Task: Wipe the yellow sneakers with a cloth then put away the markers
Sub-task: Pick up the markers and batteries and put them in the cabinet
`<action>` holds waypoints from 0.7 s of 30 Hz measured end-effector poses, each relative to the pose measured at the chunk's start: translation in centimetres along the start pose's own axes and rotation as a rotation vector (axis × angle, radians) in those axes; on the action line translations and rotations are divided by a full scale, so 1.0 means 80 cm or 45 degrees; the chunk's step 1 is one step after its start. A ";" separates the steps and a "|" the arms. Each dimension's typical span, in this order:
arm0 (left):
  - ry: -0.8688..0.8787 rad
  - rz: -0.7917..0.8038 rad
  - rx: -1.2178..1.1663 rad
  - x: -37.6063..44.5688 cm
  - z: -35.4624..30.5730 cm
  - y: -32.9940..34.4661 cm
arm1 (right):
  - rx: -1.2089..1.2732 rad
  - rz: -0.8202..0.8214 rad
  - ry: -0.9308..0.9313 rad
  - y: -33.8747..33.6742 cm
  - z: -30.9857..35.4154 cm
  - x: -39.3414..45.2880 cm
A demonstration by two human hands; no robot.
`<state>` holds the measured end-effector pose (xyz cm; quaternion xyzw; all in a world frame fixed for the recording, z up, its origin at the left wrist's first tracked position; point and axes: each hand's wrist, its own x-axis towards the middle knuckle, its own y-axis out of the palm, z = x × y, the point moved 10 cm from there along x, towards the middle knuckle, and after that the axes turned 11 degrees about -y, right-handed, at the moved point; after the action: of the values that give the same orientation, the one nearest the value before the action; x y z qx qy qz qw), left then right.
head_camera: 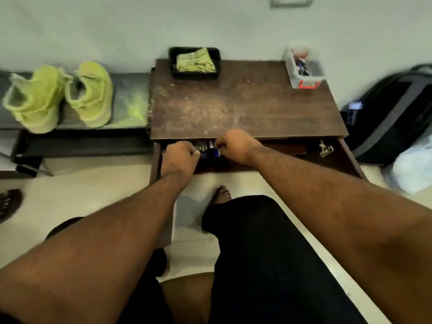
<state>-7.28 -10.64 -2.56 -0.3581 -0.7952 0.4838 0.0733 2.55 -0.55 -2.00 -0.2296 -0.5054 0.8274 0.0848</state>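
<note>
Fronting pale wall (210,24), seemingly scuffed table (245,106)

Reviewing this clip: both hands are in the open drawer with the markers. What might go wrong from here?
Both the left hand and right hand grip the markers inside the drawer; shutting it early may pinch fingers. The binder clip lying loose in it might jam the drawer.

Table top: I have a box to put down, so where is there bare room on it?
The table is bare across its middle and front, between the black tray with the cloth and the clear box. It is crowded in the drawer, where both hands, left and right, hold the markers.
</note>
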 end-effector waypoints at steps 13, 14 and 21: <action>-0.651 -0.494 -0.358 0.015 0.464 -0.214 | -0.096 0.312 -0.413 0.174 0.346 0.215; -0.728 -0.480 -0.346 0.011 0.499 -0.206 | -0.091 0.374 -0.410 0.204 0.353 0.228; -1.225 -0.296 -0.440 -0.021 0.712 -0.084 | 0.071 0.809 -0.445 0.419 0.384 0.283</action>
<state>-35.82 -54.41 -26.33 -0.0116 -0.8417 0.4439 -0.3072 -28.57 -32.53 -26.25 -0.2280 -0.3929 0.8528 -0.2577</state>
